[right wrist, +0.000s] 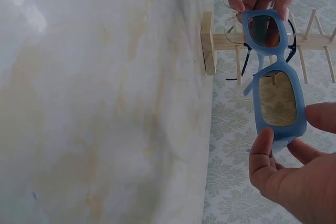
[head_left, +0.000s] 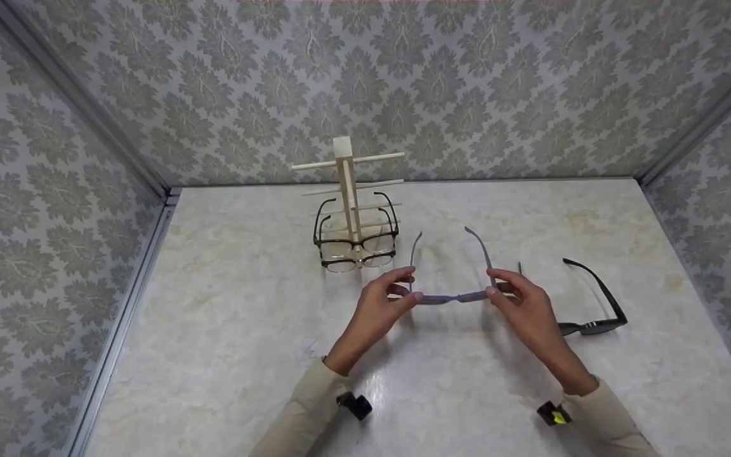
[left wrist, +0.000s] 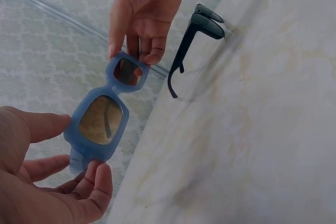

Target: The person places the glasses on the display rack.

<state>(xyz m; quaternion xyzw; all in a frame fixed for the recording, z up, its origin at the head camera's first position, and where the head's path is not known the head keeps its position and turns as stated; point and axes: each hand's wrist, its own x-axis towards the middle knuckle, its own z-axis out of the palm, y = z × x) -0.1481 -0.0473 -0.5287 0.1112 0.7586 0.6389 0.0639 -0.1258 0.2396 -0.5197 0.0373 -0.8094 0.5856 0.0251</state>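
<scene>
Blue-framed sunglasses (head_left: 435, 299) with brownish lenses are held above the table between both hands, their temples spread and pointing away toward the wall. My left hand (head_left: 379, 306) pinches the left end of the frame near the hinge. At the other end, my right hand (head_left: 524, 310) pinches the right corner the same way. In the left wrist view the thick blue front (left wrist: 116, 90) faces the camera. The right wrist view shows the lenses (right wrist: 278, 98) with fingers at both outer edges.
A wooden eyewear stand (head_left: 348, 184) with crossbars stands at the back, bearing dark-rimmed glasses (head_left: 358, 244) on its lower bars. Black sunglasses (head_left: 600, 325) lie unfolded on the table right of my right hand, partly hidden by it. Patterned walls (head_left: 403, 76) enclose the table.
</scene>
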